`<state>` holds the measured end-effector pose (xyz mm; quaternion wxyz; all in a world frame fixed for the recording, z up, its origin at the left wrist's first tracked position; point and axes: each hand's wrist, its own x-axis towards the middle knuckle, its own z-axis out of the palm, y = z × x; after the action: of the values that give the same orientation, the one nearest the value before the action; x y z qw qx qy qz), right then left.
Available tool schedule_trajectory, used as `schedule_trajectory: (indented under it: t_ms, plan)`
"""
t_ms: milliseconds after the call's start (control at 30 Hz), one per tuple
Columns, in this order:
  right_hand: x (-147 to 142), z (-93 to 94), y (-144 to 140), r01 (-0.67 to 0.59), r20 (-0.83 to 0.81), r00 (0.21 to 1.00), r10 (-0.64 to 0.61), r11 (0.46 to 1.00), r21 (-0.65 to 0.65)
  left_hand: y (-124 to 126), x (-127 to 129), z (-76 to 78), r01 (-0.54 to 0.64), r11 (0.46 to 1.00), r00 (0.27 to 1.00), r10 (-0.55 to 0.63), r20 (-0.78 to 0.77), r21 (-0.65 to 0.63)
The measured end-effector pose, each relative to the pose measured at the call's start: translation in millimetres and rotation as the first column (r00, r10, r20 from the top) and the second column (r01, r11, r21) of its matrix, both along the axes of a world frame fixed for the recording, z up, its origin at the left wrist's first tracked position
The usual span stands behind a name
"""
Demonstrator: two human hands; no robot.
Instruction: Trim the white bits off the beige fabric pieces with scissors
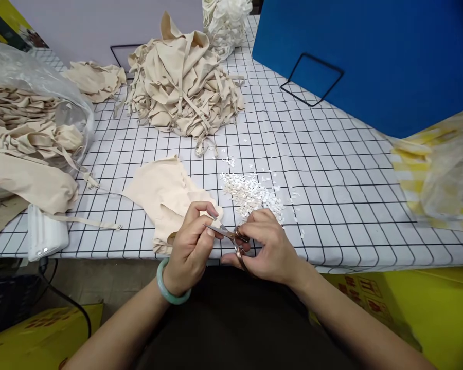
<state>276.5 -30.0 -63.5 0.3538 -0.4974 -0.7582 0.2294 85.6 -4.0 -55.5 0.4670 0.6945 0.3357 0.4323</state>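
Observation:
My left hand (193, 246), with a green bangle at the wrist, pinches the edge of a beige bra (160, 182) between thumb and fingers. The rest of the bra lies spread on the table to the left of that hand, one strap trailing leftward. In my right hand (272, 244) is a pair of small metal scissors (237, 237), with fingers and thumb at the handles. Their blades point left and reach the fabric edge at my left fingertips. Just beyond my right hand lies a scatter of small white clippings (252, 192).
A heap of beige bras (185, 82) stands at the back. More beige pieces fill a clear plastic bag (73, 97) at the left, near a white corded device (47, 234). A blue board (370, 56) stands back right, by a black wire stand (312, 79). Crumpled plastic (451, 174) lies far right.

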Motion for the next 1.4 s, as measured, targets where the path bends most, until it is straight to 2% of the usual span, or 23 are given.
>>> schedule_trajectory:
  t_ms: [433,733,800,933,1000,1100,1167,1233,1267,1333,1367,1400]
  plan:
    - [0.6,-1.9,-5.1,0.046,0.006,0.999,-0.046,0.998,0.053,0.1,4.0,-1.5,0.022,0.999,0.999,-0.021,-0.035,0.034]
    - [14.3,-17.6,-20.6,0.233,0.050,0.970,-0.239,0.966,0.112,11.0,28.8,2.2,0.145,0.988,0.980,-0.135,-0.146,0.061]
    - [19.7,-23.4,-22.9,0.302,0.037,0.952,-0.305,0.951,0.064,15.7,34.5,-1.6,0.163,0.986,0.977,-0.154,-0.150,0.048]
    - [38.3,-27.6,-22.5,0.451,-0.025,0.884,-0.467,0.866,-0.215,17.2,40.6,-7.4,0.139,0.990,0.975,-0.131,-0.178,0.035]
    - [47.8,-25.5,-21.2,0.454,-0.068,0.867,-0.494,0.838,-0.303,10.6,38.8,-6.1,0.210,0.976,0.949,-0.187,-0.255,0.066]
    - [52.7,-23.2,-18.7,0.388,-0.131,0.883,-0.452,0.857,-0.341,-0.4,27.0,-0.6,0.350,0.927,0.880,-0.277,-0.386,0.133]
    - [46.9,-24.1,-17.6,0.352,-0.153,0.892,-0.426,0.865,-0.357,0.2,9.1,2.2,0.284,0.942,0.897,-0.196,-0.396,0.176]
    - [35.2,-26.2,-17.3,0.335,-0.169,0.892,-0.418,0.866,-0.372,9.3,-18.5,2.5,0.083,0.965,0.924,0.020,-0.383,0.250]
    - [28.0,-27.2,-17.1,0.329,-0.173,0.893,-0.414,0.866,-0.377,16.0,-34.8,1.5,-0.038,0.956,0.906,0.156,-0.393,0.292]
    - [12.6,-28.1,-16.0,0.299,-0.174,0.906,-0.385,0.876,-0.379,29.4,-67.2,-2.1,-0.230,0.905,0.786,0.389,-0.480,0.357]
    - [4.8,-27.6,-14.6,0.279,-0.171,0.917,-0.361,0.885,-0.373,34.7,-80.8,-4.3,-0.275,0.897,0.710,0.432,-0.556,0.345]
    - [-3.1,-26.4,-12.4,0.258,-0.169,0.927,-0.335,0.897,-0.359,38.5,-91.3,-6.2,-0.287,0.906,0.648,0.423,-0.633,0.311]
